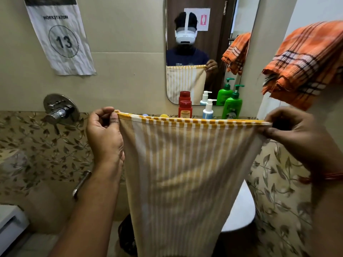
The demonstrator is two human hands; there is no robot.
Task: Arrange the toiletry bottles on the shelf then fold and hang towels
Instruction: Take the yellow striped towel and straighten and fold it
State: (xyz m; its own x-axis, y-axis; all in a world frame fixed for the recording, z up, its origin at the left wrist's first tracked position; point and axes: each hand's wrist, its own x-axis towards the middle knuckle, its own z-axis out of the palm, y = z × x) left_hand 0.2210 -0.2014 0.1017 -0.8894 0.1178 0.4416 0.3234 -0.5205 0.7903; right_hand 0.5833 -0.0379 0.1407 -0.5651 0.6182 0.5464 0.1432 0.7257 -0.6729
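Both hands hold a yellow-and-white striped towel (178, 173) stretched out flat between them, its top hem taut and level: the left hand (105, 134) pinches the upper left corner between thumb and curled fingers, and the right hand (295, 134) pinches the upper right corner the same way. The cloth is soft terry with narrow vertical stripes and a chequered yellow band along the hem, and it hangs straight down below the hands. Just beyond the hem, between the hands and nearer the right one, stand the toiletry bottles on the shelf (248, 118): a red bottle (185, 109) with a squat red cap, a white pump bottle (208, 110) with a pale blue label, and a green pump bottle (232, 106); what they contain cannot be seen. Above the right hand an orange checked towel (304, 65), folded and coarse-woven, hangs draped. Behind the bottles is a mirror (196, 52) with rounded corners
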